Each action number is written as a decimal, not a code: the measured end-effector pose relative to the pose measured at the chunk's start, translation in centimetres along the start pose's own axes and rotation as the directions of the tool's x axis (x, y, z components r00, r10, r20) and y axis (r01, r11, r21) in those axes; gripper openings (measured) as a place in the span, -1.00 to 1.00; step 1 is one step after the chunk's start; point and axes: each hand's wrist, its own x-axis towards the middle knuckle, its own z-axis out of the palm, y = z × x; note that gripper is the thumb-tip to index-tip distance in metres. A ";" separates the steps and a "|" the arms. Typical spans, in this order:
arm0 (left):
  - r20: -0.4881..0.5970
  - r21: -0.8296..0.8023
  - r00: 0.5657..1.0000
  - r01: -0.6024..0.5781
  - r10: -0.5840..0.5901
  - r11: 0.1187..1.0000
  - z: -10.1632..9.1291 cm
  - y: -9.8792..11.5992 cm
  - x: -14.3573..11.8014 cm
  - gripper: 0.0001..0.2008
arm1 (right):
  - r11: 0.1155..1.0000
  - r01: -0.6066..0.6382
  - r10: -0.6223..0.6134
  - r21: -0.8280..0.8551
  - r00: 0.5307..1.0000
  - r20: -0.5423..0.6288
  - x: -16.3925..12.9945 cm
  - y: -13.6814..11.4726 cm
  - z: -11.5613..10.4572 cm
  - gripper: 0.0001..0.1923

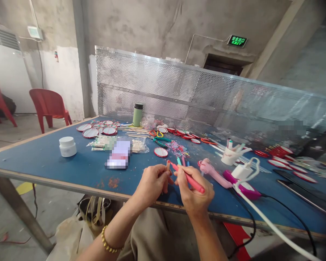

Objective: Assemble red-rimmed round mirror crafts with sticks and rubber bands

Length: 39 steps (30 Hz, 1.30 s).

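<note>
Over the table's front edge, my left hand (152, 183) pinches a small flat wooden stick (168, 165) upright between thumb and fingers. My right hand (197, 195) is closed around a pinkish-red marker pen (191, 180) in a writing grip. The marker's tip points left and is at the top of the stick; whether it touches cannot be made out. Just beyond the hands lie more pens, one a teal marker (178, 161). A round red-rimmed disc (161, 152) and a heap of colourful thin strips (176, 148) lie further back.
The blue table (89, 177) also bears a white jar (67, 146), a phone (119, 154), teal-handled pliers (162, 140) and a green bottle (137, 115). To the right are a pink glue gun (213, 172), a purple power strip (244, 186) with cables and a white cup (229, 156). A perforated metal screen (152, 83) stands behind.
</note>
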 end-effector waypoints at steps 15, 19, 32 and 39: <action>-0.001 -0.002 1.000 0.001 -0.001 1.000 0.0 -0.1 0.0 -0.72 | 1.000 -0.006 0.006 -0.021 1.000 0.005 0.0 -0.1 -0.1 -0.91; -0.001 0.003 1.000 -0.003 0.003 1.000 0.0 0.1 0.0 -0.73 | 1.000 -0.008 0.009 -0.014 1.000 0.012 -0.1 0.0 -0.1 -0.91; 0.002 0.003 1.000 -0.001 0.001 1.000 0.0 0.0 0.0 -0.72 | 0.998 0.035 -0.034 -0.051 0.999 0.019 0.1 -0.1 -0.1 -0.90; -0.004 -0.005 1.000 -0.006 0.006 1.000 0.0 0.2 0.0 -0.72 | 0.998 0.047 -0.046 -0.051 0.999 0.028 0.1 0.0 0.0 -0.90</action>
